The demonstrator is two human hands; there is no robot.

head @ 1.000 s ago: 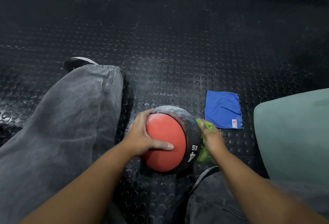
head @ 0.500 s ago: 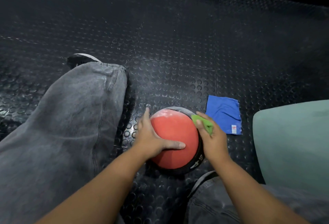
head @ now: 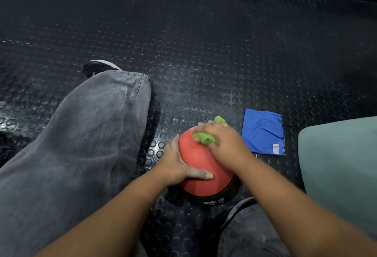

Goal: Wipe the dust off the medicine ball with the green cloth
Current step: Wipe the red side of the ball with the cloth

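The red and black medicine ball (head: 201,167) sits on the studded floor between my legs, its "4 KG" mark facing me at the bottom. My left hand (head: 175,165) rests on its left side, fingers straight, thumb laid across the red panel. My right hand (head: 222,144) lies over the top right of the ball and holds the bunched green cloth (head: 206,137) against the red surface. Parts of the cloth stick out under and beyond the fingers. The hand is blurred by motion.
A folded blue cloth (head: 263,132) lies on the floor right of the ball. My left leg in grey trousers (head: 81,144) stretches out on the left, shoe at its end. A pale green cushion-like object (head: 342,171) fills the right edge. Black studded rubber floor (head: 204,52) lies beyond.
My right hand has slid with the green cloth from the ball's right side up onto its top. The ball has turned, showing more red. My left hand stays on the left side.
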